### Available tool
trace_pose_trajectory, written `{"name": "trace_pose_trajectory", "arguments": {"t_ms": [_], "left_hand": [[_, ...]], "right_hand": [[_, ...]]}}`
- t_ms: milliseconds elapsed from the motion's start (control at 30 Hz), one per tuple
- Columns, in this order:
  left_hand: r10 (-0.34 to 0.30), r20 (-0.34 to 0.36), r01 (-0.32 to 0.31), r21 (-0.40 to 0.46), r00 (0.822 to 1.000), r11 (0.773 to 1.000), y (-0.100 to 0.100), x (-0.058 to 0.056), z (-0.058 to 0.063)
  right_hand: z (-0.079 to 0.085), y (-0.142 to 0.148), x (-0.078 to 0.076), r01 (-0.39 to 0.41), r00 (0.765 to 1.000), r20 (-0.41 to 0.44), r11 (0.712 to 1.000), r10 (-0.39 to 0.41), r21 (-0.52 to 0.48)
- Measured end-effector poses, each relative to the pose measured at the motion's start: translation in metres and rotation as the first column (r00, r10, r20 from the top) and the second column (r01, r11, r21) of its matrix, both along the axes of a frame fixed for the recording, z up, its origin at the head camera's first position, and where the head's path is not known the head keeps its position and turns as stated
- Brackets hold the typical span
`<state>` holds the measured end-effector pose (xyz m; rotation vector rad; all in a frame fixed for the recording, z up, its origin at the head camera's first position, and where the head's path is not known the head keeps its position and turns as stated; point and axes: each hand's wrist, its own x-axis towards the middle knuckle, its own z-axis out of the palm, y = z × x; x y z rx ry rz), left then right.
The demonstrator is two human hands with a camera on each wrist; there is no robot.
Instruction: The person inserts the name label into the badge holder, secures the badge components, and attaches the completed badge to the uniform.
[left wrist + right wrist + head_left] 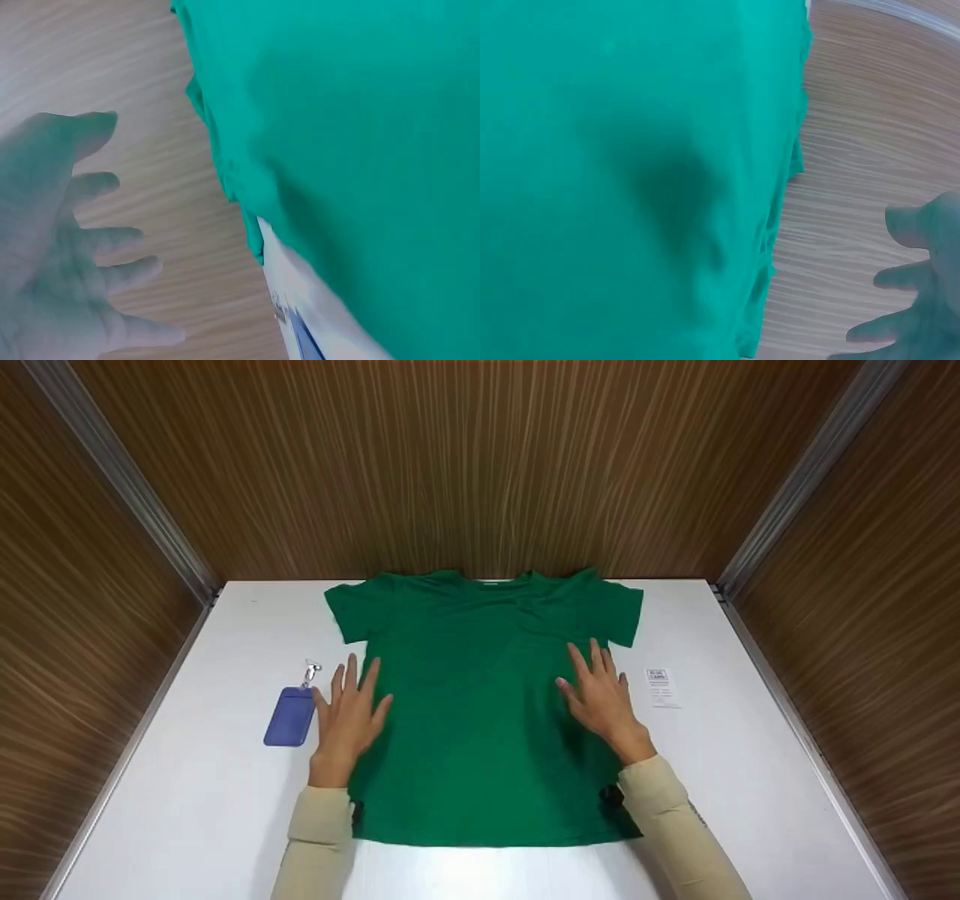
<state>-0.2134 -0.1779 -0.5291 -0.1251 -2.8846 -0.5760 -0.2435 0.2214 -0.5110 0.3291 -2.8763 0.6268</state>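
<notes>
A green short-sleeved T-shirt [472, 712] lies spread flat, its neckline toward the back wall. Over its left edge my left hand [346, 724] hovers with fingers spread and nothing held. My right hand [600, 697] is above the shirt's right side, fingers likewise spread and holding nothing. Both wrist views show the hands apart from the cloth: the left hand [67, 247] and the right hand [922, 292] have straight fingers. A blue card holder [290, 717] with a metal clip [310, 672] lies just left of my left hand.
A small white printed card [661, 688] lies to the right of the shirt. Everything rests on a white table [750, 780], closed in by brown wood-grain panels [480, 465] at the back and both sides.
</notes>
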Motion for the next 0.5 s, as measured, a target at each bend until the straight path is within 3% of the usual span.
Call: {"name": "trace_pose_trajectory", "arguments": {"t_ms": [167, 333, 500], "left_hand": [[0.034, -0.016, -0.034, 0.029, 0.999, 0.999, -0.022, 0.001, 0.003], [0.082, 0.01, -0.082, 0.057, 0.997, 0.995, -0.045, 0.001, 0.003], [0.14, 0.091, -0.147, 0.073, 0.986, 0.986, -0.066, 0.001, 0.003]], "right_hand": [[0.002, -0.003, 0.002, -0.086, 0.995, -0.064, 0.981, 0.076, -0.173], [0.005, -0.009, 0.002, -0.155, 0.987, -0.019, 0.915, 0.16, -0.373], [0.005, -0.016, 0.004, -0.175, 0.979, 0.012, 0.874, 0.203, -0.454]]}}
